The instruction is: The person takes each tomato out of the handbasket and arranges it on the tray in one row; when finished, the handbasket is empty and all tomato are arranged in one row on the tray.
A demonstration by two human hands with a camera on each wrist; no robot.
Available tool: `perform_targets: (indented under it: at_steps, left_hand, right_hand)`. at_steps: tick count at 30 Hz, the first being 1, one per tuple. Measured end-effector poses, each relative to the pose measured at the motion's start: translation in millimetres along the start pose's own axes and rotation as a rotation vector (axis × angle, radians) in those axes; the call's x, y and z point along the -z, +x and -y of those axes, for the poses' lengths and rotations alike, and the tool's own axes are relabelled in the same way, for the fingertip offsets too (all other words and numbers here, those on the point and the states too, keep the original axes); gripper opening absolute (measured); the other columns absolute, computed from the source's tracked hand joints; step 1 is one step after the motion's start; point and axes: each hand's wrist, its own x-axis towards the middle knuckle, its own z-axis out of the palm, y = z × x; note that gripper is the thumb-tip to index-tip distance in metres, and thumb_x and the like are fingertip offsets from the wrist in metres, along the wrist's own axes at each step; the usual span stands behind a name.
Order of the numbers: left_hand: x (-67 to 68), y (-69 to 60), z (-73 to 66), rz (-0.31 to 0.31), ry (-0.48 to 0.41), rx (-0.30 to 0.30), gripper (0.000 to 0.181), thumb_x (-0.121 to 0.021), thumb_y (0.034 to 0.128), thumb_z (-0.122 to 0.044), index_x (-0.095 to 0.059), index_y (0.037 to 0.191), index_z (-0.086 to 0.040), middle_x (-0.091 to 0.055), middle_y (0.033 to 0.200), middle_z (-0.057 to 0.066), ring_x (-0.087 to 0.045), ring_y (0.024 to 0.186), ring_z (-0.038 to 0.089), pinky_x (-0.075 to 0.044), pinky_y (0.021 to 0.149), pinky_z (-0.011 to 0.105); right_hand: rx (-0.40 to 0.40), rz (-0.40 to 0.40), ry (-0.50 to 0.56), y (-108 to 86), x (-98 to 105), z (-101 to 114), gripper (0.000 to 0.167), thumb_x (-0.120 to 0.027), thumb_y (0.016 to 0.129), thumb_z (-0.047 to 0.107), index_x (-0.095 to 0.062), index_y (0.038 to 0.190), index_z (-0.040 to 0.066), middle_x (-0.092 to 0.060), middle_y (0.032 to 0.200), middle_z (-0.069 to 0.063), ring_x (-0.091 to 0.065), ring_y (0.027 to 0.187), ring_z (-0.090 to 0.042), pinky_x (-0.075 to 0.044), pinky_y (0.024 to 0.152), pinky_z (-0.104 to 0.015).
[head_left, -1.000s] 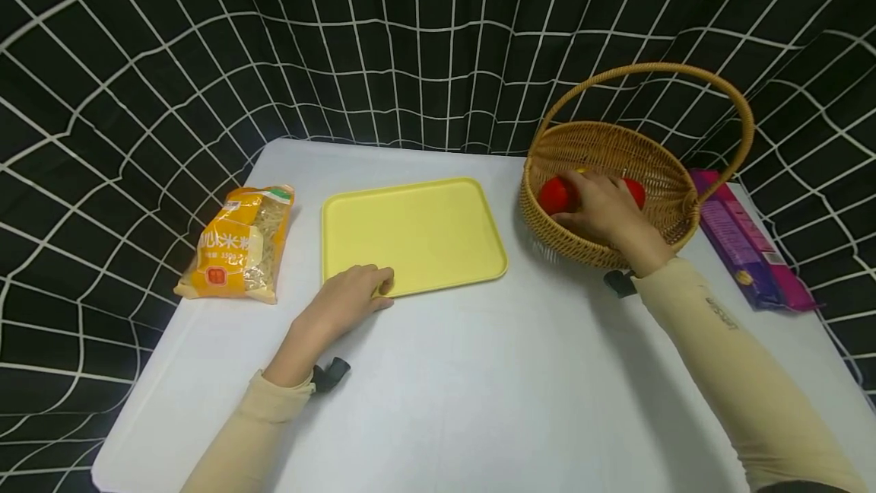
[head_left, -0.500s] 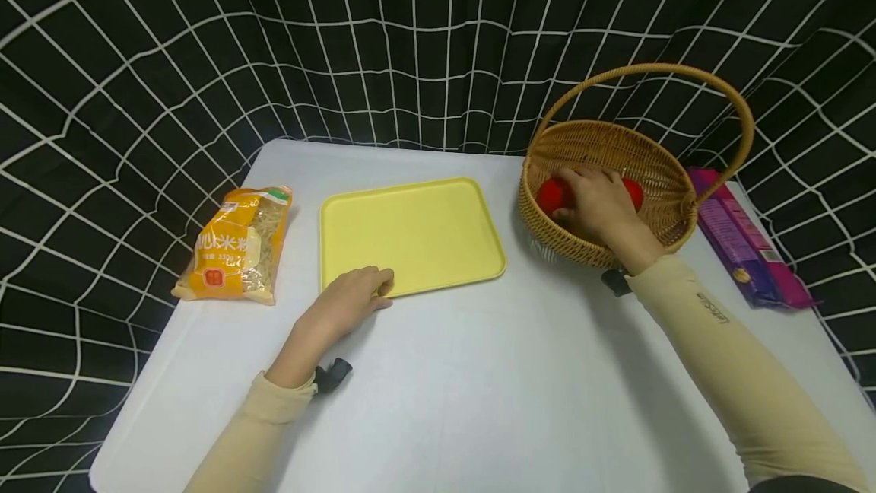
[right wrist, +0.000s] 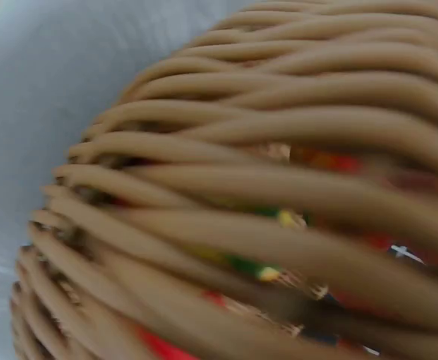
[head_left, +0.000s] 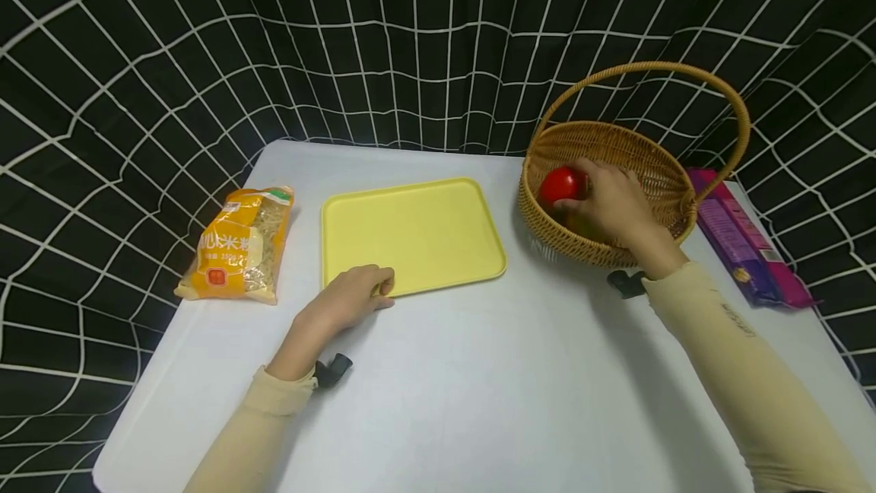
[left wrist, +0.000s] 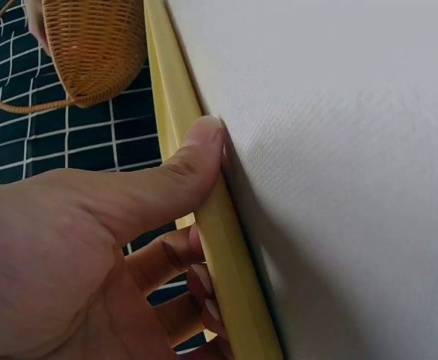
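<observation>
While the left hand [head_left: 349,297], just below and left of the frame's centre, pinched the near rim of the yellow tray [head_left: 417,234] between thumb and curled fingers, the right hand [head_left: 616,202] was inside the wicker basket [head_left: 557,238] at upper right, its fingers and thumb curled round a red round object [head_left: 561,185]. The tray lay mid-frame on the white table [head_left: 465,386], between an orange bag [head_left: 236,249] at left and the basket, with a purple-and-pink packet [head_left: 739,238] at far right.

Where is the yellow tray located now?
In the head view, the yellow tray lies right of the orange packet, left of the basket, its near edge in the left hand.
</observation>
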Motion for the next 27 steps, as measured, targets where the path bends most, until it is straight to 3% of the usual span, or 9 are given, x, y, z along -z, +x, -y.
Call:
perform_targets:
  at_steps: [8,16,21,27]
  left_hand:
    - [1.7,0.0,0.4,0.008,-0.006,-0.003,0.025,-0.077,0.098,-0.018,-0.053,0.09,-0.014,-0.049,0.083,0.001,-0.045,0.075,0.017,-0.036,0.067,0.029]
    - [1.6,0.4,1.8,0.003,0.006,-0.002,0.024,-0.076,0.0984,-0.017,-0.054,0.089,-0.014,-0.05,0.084,0.002,-0.047,0.077,0.017,-0.036,0.068,0.03]
    - [-0.6,1.1,2.6,0.001,-0.007,0.002,0.024,-0.076,0.0984,-0.017,-0.054,0.089,-0.014,-0.051,0.084,0.002,-0.046,0.076,0.017,-0.035,0.067,0.029]
    - [-1.7,2.3,1.8,-0.001,-0.01,0.01,0.025,-0.077,0.0978,-0.018,-0.054,0.089,-0.014,-0.051,0.084,0.002,-0.047,0.077,0.018,-0.036,0.068,0.03]
  right_hand:
    - [0.029,-0.123,0.089,-10.9,21,23,0.072,-0.085,0.092,0.029,-0.051,0.152,0.007,-0.056,0.148,-0.029,-0.048,0.139,-0.055,-0.026,0.117,-0.073]
    - [0.083,-0.175,0.155,-22.0,34,59,0.071,-0.085,0.092,0.031,-0.053,0.153,0.013,-0.054,0.154,-0.022,-0.045,0.143,-0.05,-0.027,0.118,-0.073]
    - [0.168,-0.239,0.173,-23.6,31,78,0.068,-0.087,0.09,0.025,-0.056,0.15,0.012,-0.06,0.149,-0.02,-0.05,0.14,-0.045,-0.03,0.118,-0.069]
    - [0.206,-0.264,0.284,-17.0,15,100,0.068,-0.087,0.089,0.019,-0.057,0.15,0.012,-0.063,0.146,-0.016,-0.056,0.136,-0.039,-0.034,0.117,-0.063]
